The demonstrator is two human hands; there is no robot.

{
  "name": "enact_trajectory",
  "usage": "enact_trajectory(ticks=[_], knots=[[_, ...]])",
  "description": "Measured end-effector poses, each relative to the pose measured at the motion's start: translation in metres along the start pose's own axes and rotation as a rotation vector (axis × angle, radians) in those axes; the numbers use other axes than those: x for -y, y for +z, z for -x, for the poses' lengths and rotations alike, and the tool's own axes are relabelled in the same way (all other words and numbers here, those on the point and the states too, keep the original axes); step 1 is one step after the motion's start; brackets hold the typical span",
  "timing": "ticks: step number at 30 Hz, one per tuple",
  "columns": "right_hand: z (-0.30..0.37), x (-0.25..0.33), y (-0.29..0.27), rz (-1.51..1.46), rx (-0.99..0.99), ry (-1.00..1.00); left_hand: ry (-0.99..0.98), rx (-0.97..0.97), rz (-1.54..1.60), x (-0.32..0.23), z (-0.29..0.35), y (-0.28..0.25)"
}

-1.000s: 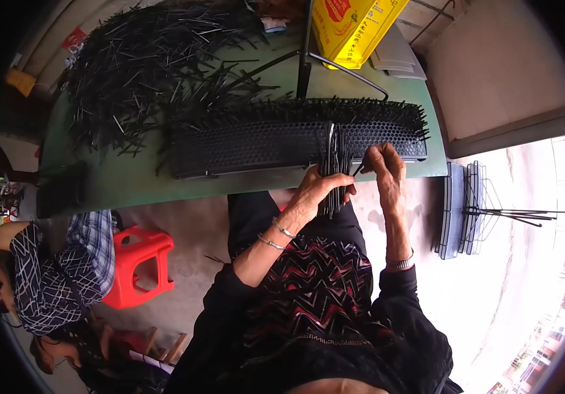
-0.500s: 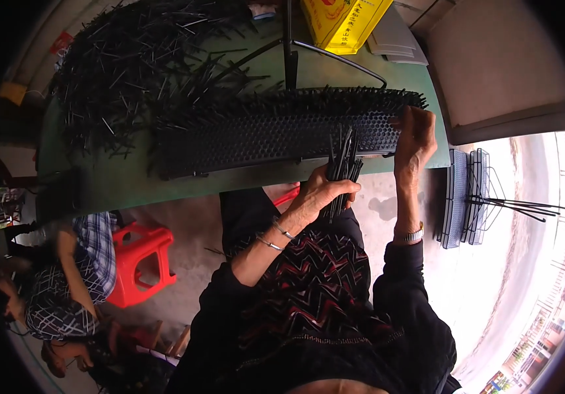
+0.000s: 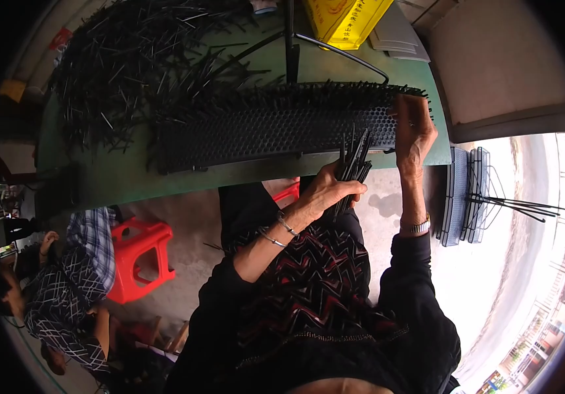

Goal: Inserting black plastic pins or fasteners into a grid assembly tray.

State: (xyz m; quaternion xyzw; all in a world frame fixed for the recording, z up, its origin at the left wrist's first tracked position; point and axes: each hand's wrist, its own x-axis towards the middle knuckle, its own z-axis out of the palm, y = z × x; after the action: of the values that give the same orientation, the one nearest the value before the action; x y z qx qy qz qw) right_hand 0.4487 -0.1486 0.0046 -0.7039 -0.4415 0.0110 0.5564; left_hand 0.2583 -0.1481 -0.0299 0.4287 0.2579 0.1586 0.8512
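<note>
Your left hand [image 3: 326, 190] clasps black sticks [image 3: 356, 168] while your curled right hand [image 3: 415, 136], hold unclear, seemingly works the perforated panel [image 3: 249, 138], needing careful aim next.

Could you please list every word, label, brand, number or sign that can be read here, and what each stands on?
Yellow bag: a column of dark characters down one side; I won't copy out printed words.
Yellow bag, top: reddish print, partly cut off by the picture's edge.
Red scrap: too blurred to tell any print.
Black sticks in the left hand, and mesh panel: none visible.
</note>
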Motion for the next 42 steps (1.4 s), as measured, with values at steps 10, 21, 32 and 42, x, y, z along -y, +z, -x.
enact_trajectory(ticks=[10, 21, 32, 42], knots=[[-0.001, 0.006, 0.004, 0.409, 0.085, -0.19, 0.025, -0.006, 0.01, 0.001, 0.0, -0.003], [0.02, 0.047, -0.025, -0.089, 0.548, 0.227, 0.019, -0.065, -0.071, -0.002, 0.001, 0.001], [0.023, 0.046, -0.022, -0.315, 0.443, 0.337, 0.029, -0.02, -0.066, -0.002, -0.013, 0.0], [0.005, 0.042, -0.026, 0.009, -0.061, 0.056, 0.0, -0.066, -0.068, 0.004, -0.015, -0.005]])
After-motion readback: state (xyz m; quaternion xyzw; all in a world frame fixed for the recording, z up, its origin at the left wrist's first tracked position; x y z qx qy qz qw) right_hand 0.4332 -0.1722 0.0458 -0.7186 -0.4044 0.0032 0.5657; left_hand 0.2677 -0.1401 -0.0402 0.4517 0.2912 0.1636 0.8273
